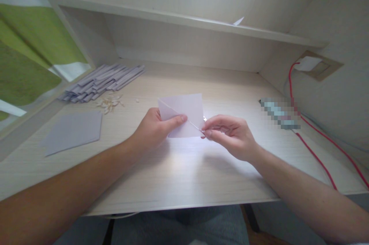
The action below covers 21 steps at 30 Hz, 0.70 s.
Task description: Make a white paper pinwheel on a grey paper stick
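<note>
My left hand [162,125] is closed on a white sheet of paper [188,103], with the thumb pressed on its face. A thin pale ridge [170,107] runs diagonally over the sheet, from its upper left corner down to the lower right one. At that lower right corner my right hand [230,133] is pinched shut. A small shiny metal-like piece shows by its fingertips, mostly hidden, so its kind cannot be made out. Both hands are held above the wooden desk [173,183].
Folded paper strips [103,81] are piled at the back left, with small pale scraps [110,102] before them. Flat paper sheets [75,131] lie nearer. On the right are a blurred-out device [279,114], a red cable [317,160] and a wall socket [321,66]. A shelf [173,18] spans the back.
</note>
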Available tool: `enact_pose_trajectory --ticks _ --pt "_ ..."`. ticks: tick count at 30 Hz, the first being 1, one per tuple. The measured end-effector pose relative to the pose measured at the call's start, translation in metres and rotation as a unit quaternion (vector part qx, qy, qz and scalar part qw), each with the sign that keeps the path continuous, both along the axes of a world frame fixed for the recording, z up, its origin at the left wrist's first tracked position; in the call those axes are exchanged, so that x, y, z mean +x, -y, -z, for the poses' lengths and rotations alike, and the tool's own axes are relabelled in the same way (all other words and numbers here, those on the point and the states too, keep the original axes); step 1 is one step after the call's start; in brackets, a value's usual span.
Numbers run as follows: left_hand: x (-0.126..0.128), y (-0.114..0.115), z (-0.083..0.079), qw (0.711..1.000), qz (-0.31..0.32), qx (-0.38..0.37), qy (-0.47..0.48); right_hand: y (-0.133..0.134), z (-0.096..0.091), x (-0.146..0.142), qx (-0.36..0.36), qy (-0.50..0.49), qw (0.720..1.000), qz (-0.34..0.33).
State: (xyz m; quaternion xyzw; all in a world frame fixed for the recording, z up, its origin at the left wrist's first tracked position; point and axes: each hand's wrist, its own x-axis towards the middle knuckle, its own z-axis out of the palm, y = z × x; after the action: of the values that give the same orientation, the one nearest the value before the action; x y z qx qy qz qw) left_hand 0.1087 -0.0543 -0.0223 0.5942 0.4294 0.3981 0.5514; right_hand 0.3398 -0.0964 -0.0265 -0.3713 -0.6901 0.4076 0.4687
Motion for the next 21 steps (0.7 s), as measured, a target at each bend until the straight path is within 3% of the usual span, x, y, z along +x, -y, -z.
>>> enact_pose_trajectory --ticks 21 --pt "0.0015 0.0012 -0.0027 1.0 0.0 -0.003 -0.001 -0.0018 -0.0012 0.0002 0.012 0.03 0.999 0.02"
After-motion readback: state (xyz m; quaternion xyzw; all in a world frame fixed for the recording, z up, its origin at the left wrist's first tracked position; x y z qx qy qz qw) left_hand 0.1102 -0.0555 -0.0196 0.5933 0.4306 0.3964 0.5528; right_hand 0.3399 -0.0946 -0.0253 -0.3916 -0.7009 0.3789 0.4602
